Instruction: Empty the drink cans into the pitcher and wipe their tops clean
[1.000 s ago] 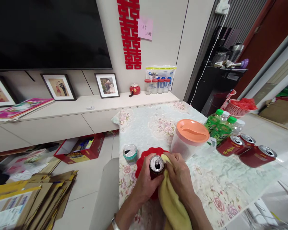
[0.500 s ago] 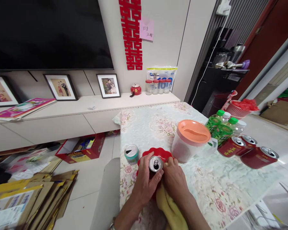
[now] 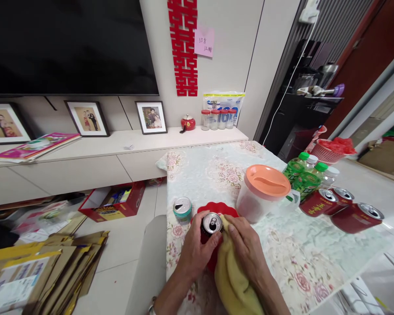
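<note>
My left hand (image 3: 197, 247) is wrapped round an opened drink can (image 3: 212, 223) with a silver top and a dark, reddish side. The can is over a red scalloped dish (image 3: 218, 208), partly hidden by my hands. A yellow cloth (image 3: 233, 280) is gripped in my right hand (image 3: 244, 240), its upper end pressed against the can's right side near the rim. The cloth's lower part hangs toward me. Left of the dish stands a teal can (image 3: 182, 210) with an opened top.
A clear pitcher with an orange lid (image 3: 267, 179) stands right of the dish. Beyond it are red cans (image 3: 357, 218) and green bottles (image 3: 307, 179) on the flowered tablecloth (image 3: 230, 173). Flattened cardboard (image 3: 59, 271) and a red box (image 3: 113, 203) lie on the floor at left.
The right hand has turned and shifted slightly, drawing the yellow cloth up against the can's rim, so more cloth shows. The left hand keeps its hold on the can. The view shifted slightly.
</note>
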Available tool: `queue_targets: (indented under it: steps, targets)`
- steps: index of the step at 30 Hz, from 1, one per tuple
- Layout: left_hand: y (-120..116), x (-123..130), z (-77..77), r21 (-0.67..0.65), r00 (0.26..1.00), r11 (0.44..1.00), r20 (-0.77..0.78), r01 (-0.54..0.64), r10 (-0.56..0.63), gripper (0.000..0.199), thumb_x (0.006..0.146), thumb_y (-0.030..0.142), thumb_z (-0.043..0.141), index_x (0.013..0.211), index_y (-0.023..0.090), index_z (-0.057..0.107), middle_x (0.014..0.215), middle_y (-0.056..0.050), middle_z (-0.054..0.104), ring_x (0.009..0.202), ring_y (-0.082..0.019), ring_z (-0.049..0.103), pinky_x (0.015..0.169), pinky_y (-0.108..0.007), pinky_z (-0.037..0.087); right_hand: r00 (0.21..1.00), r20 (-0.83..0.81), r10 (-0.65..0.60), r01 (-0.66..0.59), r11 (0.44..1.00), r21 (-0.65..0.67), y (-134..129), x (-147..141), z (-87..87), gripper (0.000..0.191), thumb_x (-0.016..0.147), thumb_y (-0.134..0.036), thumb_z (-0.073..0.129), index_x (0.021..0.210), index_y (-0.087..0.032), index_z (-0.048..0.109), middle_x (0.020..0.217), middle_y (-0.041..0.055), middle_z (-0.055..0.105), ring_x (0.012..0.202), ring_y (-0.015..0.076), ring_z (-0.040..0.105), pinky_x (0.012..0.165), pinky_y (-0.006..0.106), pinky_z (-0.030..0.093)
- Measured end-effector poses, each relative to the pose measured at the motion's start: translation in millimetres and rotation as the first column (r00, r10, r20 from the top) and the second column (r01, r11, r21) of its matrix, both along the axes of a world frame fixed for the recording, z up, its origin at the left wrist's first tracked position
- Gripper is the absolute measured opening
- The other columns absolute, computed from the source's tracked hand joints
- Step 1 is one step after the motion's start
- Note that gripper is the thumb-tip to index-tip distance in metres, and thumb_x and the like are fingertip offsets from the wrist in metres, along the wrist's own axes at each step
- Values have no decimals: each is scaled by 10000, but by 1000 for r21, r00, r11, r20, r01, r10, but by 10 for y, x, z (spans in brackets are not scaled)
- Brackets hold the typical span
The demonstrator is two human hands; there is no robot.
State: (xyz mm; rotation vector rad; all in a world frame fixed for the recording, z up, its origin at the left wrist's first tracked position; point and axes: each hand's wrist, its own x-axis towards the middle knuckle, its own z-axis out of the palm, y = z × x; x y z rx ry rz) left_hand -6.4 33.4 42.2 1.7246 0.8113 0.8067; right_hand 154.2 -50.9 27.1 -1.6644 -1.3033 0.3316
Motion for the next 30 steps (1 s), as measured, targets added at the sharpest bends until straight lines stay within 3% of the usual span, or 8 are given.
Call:
queue_targets:
  steps: [3, 8, 12, 17, 23, 27, 30]
  targets:
    - [-3, -7, -2, -21, 1000, 1000, 13, 11, -11, 500, 911, 488, 647, 1307, 204, 536, 1292, -132, 670, 1213, -319, 631, 1063, -492, 466, 998, -48, -31, 35, 994, 107, 41, -61, -4, 313, 1058, -315, 480, 1221, -229, 733, 1030, 56, 691, 971, 178, 670, 875, 295, 532]
    - [-1, -27, -16, -63, 999, 998, 40, 7, -5, 533, 896, 508, 661, 1319, 210, 532, 1304, -127, 668, 1204, -318, 633, 1067, -495, 468, 998, 18, -60, 56, 984, 169, 195, -81, -53, 324, 1044, -276, 484, 1224, -208, 745, 1023, 77, 652, 945, 176, 655, 854, 290, 534]
    - [-2, -23, -5, -56, 999, 998, 33, 11, -9, 526, 897, 488, 653, 1323, 205, 534, 1307, -132, 674, 1207, -327, 637, 1064, -505, 472, 987, 160, 22, -10, 997, -71, 309, -17, -44, 366, 1048, -237, 417, 1196, -231, 752, 1006, 70, 626, 948, 173, 633, 862, 284, 516]
    - [-9, -22, -11, -67, 999, 997, 43, 25, -23, 523, 904, 472, 638, 1342, 210, 526, 1332, -130, 663, 1238, -326, 624, 1091, -512, 455, 963, 252, 95, -11, 949, -316, 382, -25, -52, 268, 967, -156, 508, 947, -207, 770, 862, 43, 580, 782, 168, 587, 685, 259, 438]
    - [5, -45, -44, -90, 998, 995, 51, 36, -32, 541, 926, 469, 633, 1386, 214, 507, 1392, -134, 631, 1298, -328, 588, 1145, -518, 418, 943, 295, 151, 6, 883, -469, 326, -64, -98, 295, 941, -131, 496, 1107, -158, 738, 952, 102, 658, 797, 204, 638, 701, 288, 449]
    - [22, -44, -88, -60, 997, 998, 77, 13, -8, 541, 923, 463, 642, 1388, 213, 531, 1417, -138, 593, 1350, -332, 545, 1183, -525, 390, 952, 262, 160, -33, 902, -430, 223, -59, -86, 443, 954, -119, 446, 1341, -195, 647, 1153, 114, 692, 1017, 209, 676, 861, 301, 507]
    - [23, -41, -110, -23, 996, 1000, 91, -14, 16, 521, 924, 455, 650, 1381, 218, 566, 1405, -140, 565, 1386, -333, 506, 1214, -536, 359, 980, 175, 91, -50, 973, -226, 119, -41, -74, 413, 984, -157, 410, 1315, -186, 656, 1215, 109, 702, 1122, 206, 660, 972, 327, 515]
